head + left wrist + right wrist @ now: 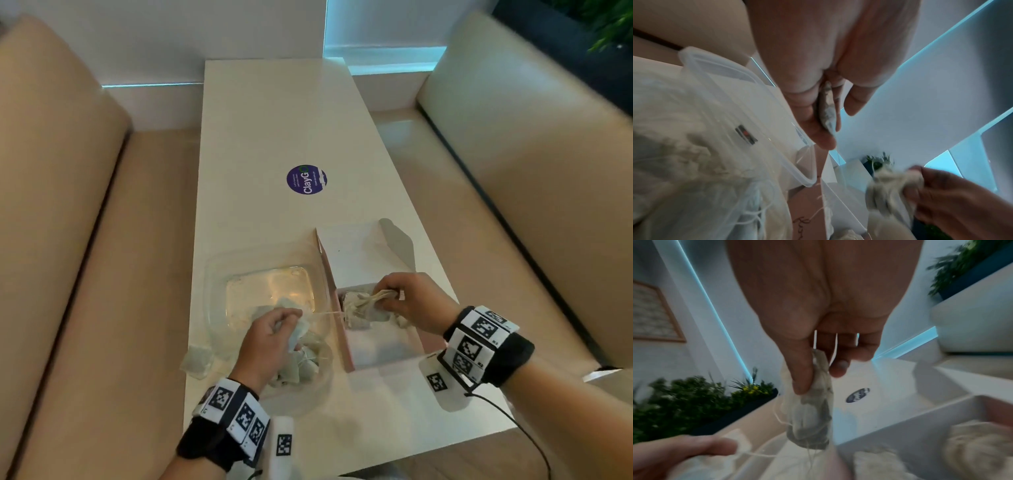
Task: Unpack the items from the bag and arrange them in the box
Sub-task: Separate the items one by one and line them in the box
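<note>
My right hand (407, 301) pinches a bunch of tea bags (368, 301) over the box (383, 356), thumb against fingers. My left hand (270, 339), just left of it over the clear bag (308, 383), pinches one tea bag (827, 104); a string (325, 312) runs between my grips.

Glossy white table (274, 120), clear plastic container (219, 274), gauzy tea bags (809, 418)

the left hand (818, 91) pinches a tea bag (827, 112) between thumb and fingers. below left, a clear plastic container (748, 91) lies beside a clear bag (694, 170) of tea bags. the right hand (962, 199), lower right, grips a blurred tea bag bunch (890, 191).
</note>
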### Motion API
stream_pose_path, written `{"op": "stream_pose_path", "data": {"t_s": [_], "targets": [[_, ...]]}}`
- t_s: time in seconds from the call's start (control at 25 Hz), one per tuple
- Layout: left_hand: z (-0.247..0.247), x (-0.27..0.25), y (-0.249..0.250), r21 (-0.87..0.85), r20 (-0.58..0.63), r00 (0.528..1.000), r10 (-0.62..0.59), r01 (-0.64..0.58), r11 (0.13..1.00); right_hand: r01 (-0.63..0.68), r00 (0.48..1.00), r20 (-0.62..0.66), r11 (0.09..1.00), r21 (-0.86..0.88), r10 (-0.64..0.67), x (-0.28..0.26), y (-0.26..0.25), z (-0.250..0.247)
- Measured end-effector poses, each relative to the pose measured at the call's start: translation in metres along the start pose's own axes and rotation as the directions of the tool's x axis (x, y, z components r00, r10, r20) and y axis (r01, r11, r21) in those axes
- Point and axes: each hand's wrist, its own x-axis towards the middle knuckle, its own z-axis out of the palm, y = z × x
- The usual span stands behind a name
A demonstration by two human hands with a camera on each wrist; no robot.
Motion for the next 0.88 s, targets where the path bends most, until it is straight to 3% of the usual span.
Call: {"op": "stream_pose_path", "data": {"t_s": [0.2,0.32,0.48,0.68,0.88], "targets": [[-0.011,-0.005,-0.012,0.043,-0.039,0.999,0.010,-0.009,0.999,-0.159,0.966,0.138,0.927,-0.338,0.216,-0.002,0.053,-0.002],[-0.013,-0.004,-0.015,0.083,-0.035,0.999,0.022,-0.019,0.996,-0.159,0.927,0.222,0.854,-0.495,0.301,0.001,0.067,0.018],[-0.019,-0.003,-0.016,0.114,-0.041,0.999,0.021,-0.016,0.993,-0.060,0.915,0.266,0.755,-0.653,0.303,0.014,0.072,0.033],[-0.030,-0.002,-0.018,0.142,-0.047,0.999,0.028,-0.021,0.990,-0.009,0.933,0.220,0.631,-0.776,0.284,0.027,0.077,0.033],[-0.034,-0.002,-0.018,0.148,-0.041,0.999,0.033,-0.027,0.989,-0.013,0.969,0.142,0.615,-0.788,0.203,0.030,0.083,0.035]]}}
